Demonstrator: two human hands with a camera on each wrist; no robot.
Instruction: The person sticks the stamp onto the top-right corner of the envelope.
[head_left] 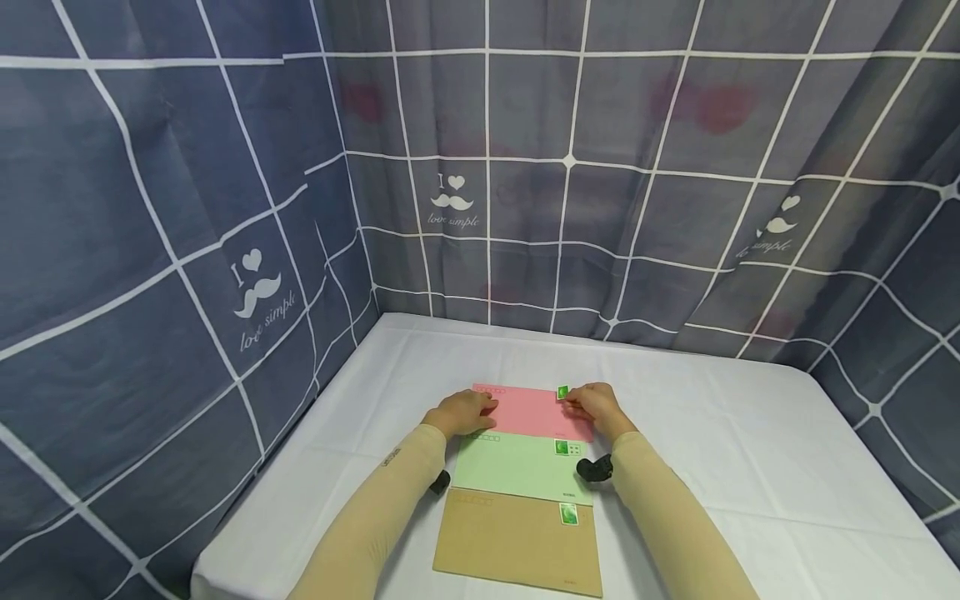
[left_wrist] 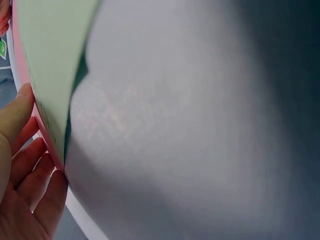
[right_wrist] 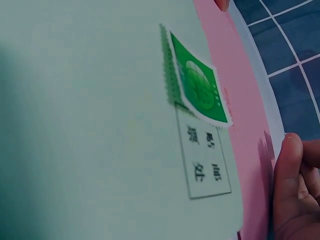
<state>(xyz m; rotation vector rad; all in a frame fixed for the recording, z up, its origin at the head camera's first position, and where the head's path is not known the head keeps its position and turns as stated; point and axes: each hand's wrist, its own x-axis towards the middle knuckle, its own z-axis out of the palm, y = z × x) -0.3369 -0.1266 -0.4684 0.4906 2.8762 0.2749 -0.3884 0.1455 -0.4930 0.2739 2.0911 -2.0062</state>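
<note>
A pink envelope (head_left: 525,412) lies farthest from me on the white cloth. My left hand (head_left: 462,412) rests on its left end, fingers spread; the left wrist view shows the fingertips (left_wrist: 56,182) at its edge. At the envelope's upper right corner, my right hand (head_left: 597,406) pinches a green postage stamp (head_left: 563,392) by thumb and forefinger. That stamp is out of sight in the right wrist view. Below the pink envelope is a light green envelope (head_left: 517,469) bearing a green stamp (right_wrist: 199,82), partly lifted from the paper. A brown envelope (head_left: 513,542) with its own stamp (head_left: 569,514) lies nearest.
The white-covered table (head_left: 750,467) extends on both sides of the envelopes. Dark grid-patterned curtains (head_left: 525,200) hang behind it and at the left and right. Black wrist cameras (head_left: 595,468) sit under both forearms, over the green envelope's sides.
</note>
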